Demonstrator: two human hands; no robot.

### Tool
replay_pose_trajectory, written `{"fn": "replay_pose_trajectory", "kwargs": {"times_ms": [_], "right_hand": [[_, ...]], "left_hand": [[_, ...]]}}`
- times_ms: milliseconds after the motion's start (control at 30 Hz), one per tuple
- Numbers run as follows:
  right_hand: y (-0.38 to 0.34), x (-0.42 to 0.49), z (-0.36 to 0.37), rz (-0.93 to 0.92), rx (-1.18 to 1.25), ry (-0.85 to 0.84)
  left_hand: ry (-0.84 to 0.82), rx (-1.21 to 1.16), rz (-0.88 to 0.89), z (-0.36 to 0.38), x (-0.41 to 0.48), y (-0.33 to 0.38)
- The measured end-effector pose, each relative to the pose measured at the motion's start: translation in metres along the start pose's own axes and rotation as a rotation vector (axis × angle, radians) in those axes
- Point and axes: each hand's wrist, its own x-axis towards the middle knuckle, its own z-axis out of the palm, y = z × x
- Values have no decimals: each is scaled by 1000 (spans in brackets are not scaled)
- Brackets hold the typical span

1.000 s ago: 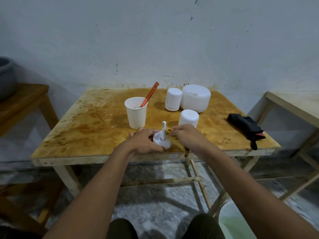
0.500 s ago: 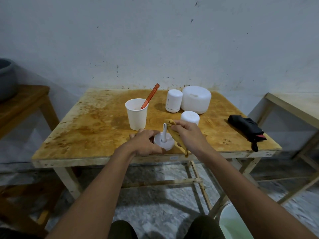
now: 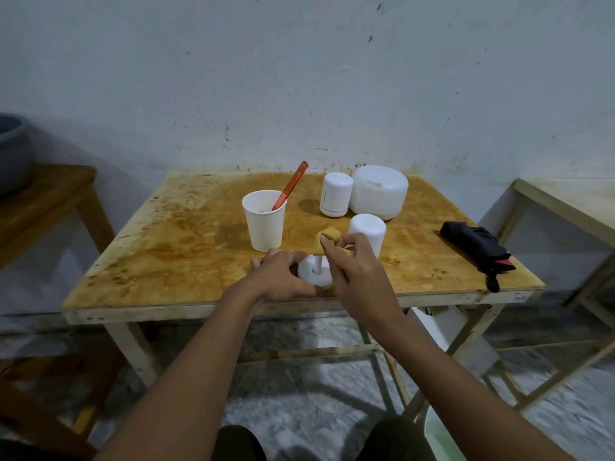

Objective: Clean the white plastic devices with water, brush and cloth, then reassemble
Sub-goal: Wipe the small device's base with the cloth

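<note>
Cloth-wipe step: L hand (image 3: 279, 277) grip curls round white stemmed plastic base (image 3: 312, 277), R hand (image 3: 356, 271) grip pinches crumpled tan cloth (image 3: 327, 235); next likely: rub stem.

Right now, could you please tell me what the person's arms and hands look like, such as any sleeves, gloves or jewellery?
Both arms are bare as far up as the head view shows, with no sleeve in sight. The left hand and the right hand wear no gloves. I can see no watch, bracelet or ring on either wrist or on the fingers that show.
</note>
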Motion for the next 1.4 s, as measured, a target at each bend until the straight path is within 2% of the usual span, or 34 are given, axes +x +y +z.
{"fn": "replay_pose_trajectory", "kwargs": {"times_ms": [133, 367, 533, 633, 800, 1000, 1167, 1400], "right_hand": [[-3, 2, -11, -155, -357, -12], [-3, 1, -20, -334, -542, -174], [-6, 9, -22, -250, -461, -125], [-12, 10, -20, -194, -465, -157], [-15, 13, -24, -212, -496, -199], [-14, 1, -17, -262, -547, -378], [-10, 7, -21, -152, -354, -437], [-1, 10, -30, -17, -306, -503]], "left_hand": [[-3, -30, 3, 0, -4, 1], [29, -18, 18, -1, -10, 7], [23, -41, 12, -4, -15, 10], [28, -32, 21, -3, -16, 13], [53, -28, 0, 0, -15, 11], [50, -18, 48, 0, -17, 11], [43, -37, 31, -3, -21, 15], [48, -5, 53, -2, -18, 15]]}}
